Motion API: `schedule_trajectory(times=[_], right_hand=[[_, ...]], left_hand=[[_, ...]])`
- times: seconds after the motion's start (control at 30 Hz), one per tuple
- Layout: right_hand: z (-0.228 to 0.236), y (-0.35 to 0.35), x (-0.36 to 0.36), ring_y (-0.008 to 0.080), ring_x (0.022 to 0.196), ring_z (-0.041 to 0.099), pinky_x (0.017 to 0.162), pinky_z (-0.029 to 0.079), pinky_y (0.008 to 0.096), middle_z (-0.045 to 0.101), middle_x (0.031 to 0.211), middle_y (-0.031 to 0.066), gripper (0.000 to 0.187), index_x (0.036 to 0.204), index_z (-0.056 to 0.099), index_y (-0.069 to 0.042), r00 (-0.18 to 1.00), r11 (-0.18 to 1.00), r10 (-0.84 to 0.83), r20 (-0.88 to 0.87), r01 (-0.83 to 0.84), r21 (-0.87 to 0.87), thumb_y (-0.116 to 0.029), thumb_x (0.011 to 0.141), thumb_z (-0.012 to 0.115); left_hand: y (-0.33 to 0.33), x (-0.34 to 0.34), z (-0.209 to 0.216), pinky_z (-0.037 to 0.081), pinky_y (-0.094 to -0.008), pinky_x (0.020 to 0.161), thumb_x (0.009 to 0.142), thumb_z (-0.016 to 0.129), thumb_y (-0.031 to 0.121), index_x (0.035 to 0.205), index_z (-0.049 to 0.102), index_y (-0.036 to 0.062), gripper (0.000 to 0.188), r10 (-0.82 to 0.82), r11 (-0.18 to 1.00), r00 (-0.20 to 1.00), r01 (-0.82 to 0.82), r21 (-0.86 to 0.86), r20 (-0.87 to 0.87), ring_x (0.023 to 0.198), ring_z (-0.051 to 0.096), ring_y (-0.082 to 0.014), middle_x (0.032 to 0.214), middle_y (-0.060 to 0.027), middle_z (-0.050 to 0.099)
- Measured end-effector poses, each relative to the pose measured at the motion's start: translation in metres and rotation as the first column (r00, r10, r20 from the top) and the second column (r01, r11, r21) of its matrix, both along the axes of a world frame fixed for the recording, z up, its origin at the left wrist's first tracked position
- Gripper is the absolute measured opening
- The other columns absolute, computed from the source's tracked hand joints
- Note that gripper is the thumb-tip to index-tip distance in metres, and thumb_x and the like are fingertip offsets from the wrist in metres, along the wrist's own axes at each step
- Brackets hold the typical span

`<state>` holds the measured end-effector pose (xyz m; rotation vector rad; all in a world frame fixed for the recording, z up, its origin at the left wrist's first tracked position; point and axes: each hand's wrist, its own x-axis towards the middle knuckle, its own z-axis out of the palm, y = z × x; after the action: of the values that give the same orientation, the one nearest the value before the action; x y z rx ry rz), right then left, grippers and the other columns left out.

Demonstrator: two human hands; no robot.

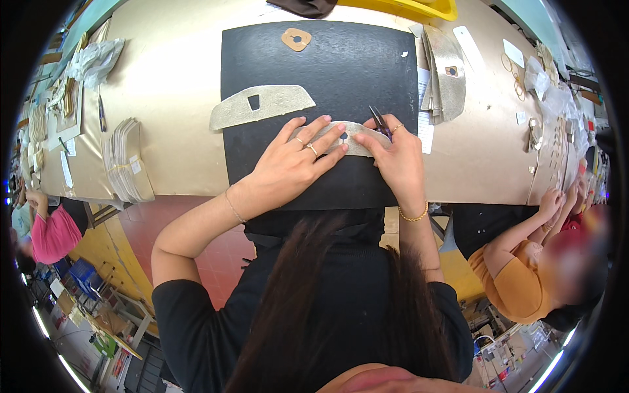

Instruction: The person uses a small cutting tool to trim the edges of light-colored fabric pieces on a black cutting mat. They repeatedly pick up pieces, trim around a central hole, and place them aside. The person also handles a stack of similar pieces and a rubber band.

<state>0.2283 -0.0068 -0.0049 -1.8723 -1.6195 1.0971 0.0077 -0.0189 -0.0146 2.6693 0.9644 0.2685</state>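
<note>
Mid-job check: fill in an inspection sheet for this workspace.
Surface: black mat on a beige-covered table.
Job's things: curved pale piece under both hands; second pale piece overhanging the mat's left edge; tan patch near its top edge.
Clutter: stacked pieces at right, banded stack at left.
Hands: left hand spread on the piece; right hand holding a pointed two-pronged tool.
Cables: nothing seen near the hands.
Surroundings: pink sleeve at left, orange-topped co-worker at right.

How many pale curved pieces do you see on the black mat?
2. One pale piece lies on the black mat, crossing its left edge; the second piece is partly covered by the left hand and the right hand. Any more underneath would be hidden.
</note>
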Motion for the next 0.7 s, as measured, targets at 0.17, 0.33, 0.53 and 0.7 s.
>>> schedule_trajectory(times=[0.17, 0.33, 0.53, 0.7], right_hand=[[-0.002, -0.001, -0.001, 0.0344, 0.076, 0.069, 0.068, 0.052, 0.038, 0.071, 0.085, 0.0182, 0.027, 0.094, 0.067, -0.001, 1.0, 1.0, -0.008, -0.005, 0.008, 0.011, -0.023, 0.082, 0.078], [-0.003, 0.001, -0.003, 0.0172, 0.058, 0.062, 0.056, 0.049, 0.0318, 0.07, 0.08, 0.0119, 0.03, 0.094, 0.066, -0.001, 0.997, 0.994, 0.022, 0.077, -0.03, 0.107, -0.021, 0.08, 0.083], [0.003, 0.004, -0.007, 0.0358, 0.078, 0.069, 0.068, 0.052, 0.0418, 0.069, 0.081, 0.0185, 0.031, 0.094, 0.063, -0.004, 0.985, 0.996, 0.066, 0.158, -0.074, 0.047, -0.028, 0.082, 0.078], [0.006, 0.006, -0.009, 0.0324, 0.072, 0.068, 0.066, 0.05, 0.0383, 0.069, 0.081, 0.0161, 0.033, 0.093, 0.064, -0.003, 0.98, 0.997, 0.068, 0.187, -0.071, 0.01, -0.028, 0.08, 0.081]], left_hand=[[0.0, 0.0, 0.0, 0.035, -0.0498, 0.112, 0.084, 0.062, 0.007, 0.137, 0.057, 0.0146, 0.054, -0.01, 1.0, 1.0, 0.01, -0.007, -0.012, 0.141, 0.041, -0.0307, 0.152, -0.01, 0.044], [0.0, 0.0, 0.0, 0.034, -0.0499, 0.112, 0.084, 0.062, 0.008, 0.137, 0.056, 0.0152, 0.054, -0.015, 1.0, 1.0, 0.015, 0.004, -0.022, 0.141, 0.04, -0.0307, 0.153, -0.0101, 0.043], [-0.006, 0.001, 0.003, 0.034, -0.0497, 0.112, 0.087, 0.06, 0.011, 0.133, 0.059, 0.0105, 0.047, 0.067, 0.995, 0.995, -0.061, 0.081, -0.072, 0.138, 0.044, -0.0266, 0.148, -0.0076, 0.05], [-0.012, 0.003, 0.005, 0.033, -0.051, 0.112, 0.087, 0.059, 0.011, 0.133, 0.06, 0.0083, 0.046, 0.119, 0.988, 0.99, -0.111, 0.103, -0.073, 0.137, 0.045, -0.025, 0.145, -0.0074, 0.052]])
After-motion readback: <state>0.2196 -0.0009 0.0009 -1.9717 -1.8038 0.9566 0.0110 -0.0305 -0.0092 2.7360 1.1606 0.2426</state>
